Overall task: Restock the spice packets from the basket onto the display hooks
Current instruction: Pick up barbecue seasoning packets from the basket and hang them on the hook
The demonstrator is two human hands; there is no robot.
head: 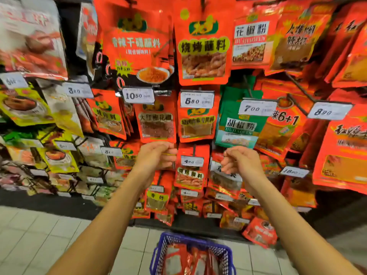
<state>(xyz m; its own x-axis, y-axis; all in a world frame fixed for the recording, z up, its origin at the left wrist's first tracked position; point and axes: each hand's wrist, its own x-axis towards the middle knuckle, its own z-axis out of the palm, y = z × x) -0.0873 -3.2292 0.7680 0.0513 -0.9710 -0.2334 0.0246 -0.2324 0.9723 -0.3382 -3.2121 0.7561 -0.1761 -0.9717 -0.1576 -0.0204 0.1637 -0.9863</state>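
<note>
Shop display wall (248, 80), hung edge to edge with red, yellow and green spice packets on hooks, white price tags clipped at the hook ends; grey tiled floor (49, 235) below. Left hand (156, 155): raised before the wall, fingers curled, a thin yellowish band (168, 154) showing at its fingertips; whether it grips anything else cannot be told. Right hand (239, 160): raised level with the left, well apart from it, fingers curled inward; what they hold, if anything, cannot be told. Between the hands: a red packet (190, 176) on its hook, fronted by a price tag (192, 161) reading 400. Just above the left hand: a red packet with a clear window (157, 124). Above the right hand: a green packet (239, 124) under a tag reading 700. Below and between the forearms, on the floor: a blue basket (158, 253) holding red spice packets (186, 261), lying loosely stacked. Lower right of the right forearm: one red packet (260, 233) tilted at the foot of the display.
</note>
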